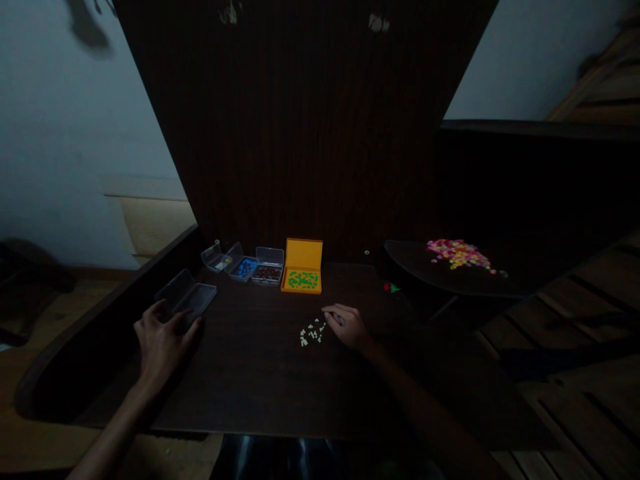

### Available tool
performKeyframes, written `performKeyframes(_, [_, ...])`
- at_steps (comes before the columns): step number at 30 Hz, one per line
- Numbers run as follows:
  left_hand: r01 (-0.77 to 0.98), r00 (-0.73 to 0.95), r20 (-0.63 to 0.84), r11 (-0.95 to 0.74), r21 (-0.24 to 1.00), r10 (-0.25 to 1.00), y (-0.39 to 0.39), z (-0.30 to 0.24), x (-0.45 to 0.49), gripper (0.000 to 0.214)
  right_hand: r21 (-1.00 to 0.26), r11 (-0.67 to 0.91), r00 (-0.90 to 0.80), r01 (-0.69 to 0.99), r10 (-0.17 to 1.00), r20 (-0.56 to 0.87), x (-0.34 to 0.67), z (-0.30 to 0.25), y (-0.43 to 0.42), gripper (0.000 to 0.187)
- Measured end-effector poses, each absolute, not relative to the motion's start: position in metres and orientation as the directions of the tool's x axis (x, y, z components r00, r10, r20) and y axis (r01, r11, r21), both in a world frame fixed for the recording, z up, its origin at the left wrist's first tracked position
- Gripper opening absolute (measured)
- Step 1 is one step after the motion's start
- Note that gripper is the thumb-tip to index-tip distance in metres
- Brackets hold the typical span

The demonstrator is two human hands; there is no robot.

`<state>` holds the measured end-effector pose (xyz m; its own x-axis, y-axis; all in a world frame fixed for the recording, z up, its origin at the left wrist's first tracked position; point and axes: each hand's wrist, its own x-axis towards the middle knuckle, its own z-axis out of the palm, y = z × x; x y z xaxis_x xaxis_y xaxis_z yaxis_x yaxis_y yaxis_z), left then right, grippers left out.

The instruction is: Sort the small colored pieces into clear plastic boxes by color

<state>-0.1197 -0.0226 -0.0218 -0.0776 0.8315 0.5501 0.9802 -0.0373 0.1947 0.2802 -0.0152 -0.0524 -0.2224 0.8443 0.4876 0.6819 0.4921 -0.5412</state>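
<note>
A clear plastic box (203, 298) with its lid raised is at the left of the dark table. My left hand (163, 340) is at its near side, fingers curled against it and covering part of it. Right of centre, a loose scatter of small pale pieces (313, 333) lies on the tabletop. My right hand (347, 325) is at the right edge of this scatter, thumb and fingertips pinched together. Whatever sits between those fingertips is too small to make out.
Along the back stand an open yellow box (304, 253) with green pieces and clear boxes with dark red pieces (267, 274), blue pieces (246, 268) and pale contents (220, 265). A red and green item (393, 288) is farther right. A colourful heap (460, 253) covers part of a side shelf (415, 263).
</note>
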Motion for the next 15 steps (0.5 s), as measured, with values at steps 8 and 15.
performKeyframes(8, [0.915,-0.242,0.55,-0.001,0.404,0.799,-0.024,-0.018,-0.117,0.032,-0.51,0.486,-0.31,0.71,0.866,0.392,0.283,-0.052,-0.015,0.026])
performKeyframes(15, [0.796,-0.382,0.366,0.102,0.596,0.848,-0.021,-0.021,-0.128,0.053,-0.513,0.503,-0.32,0.696,0.856,0.406,0.284,-0.052,-0.015,0.02])
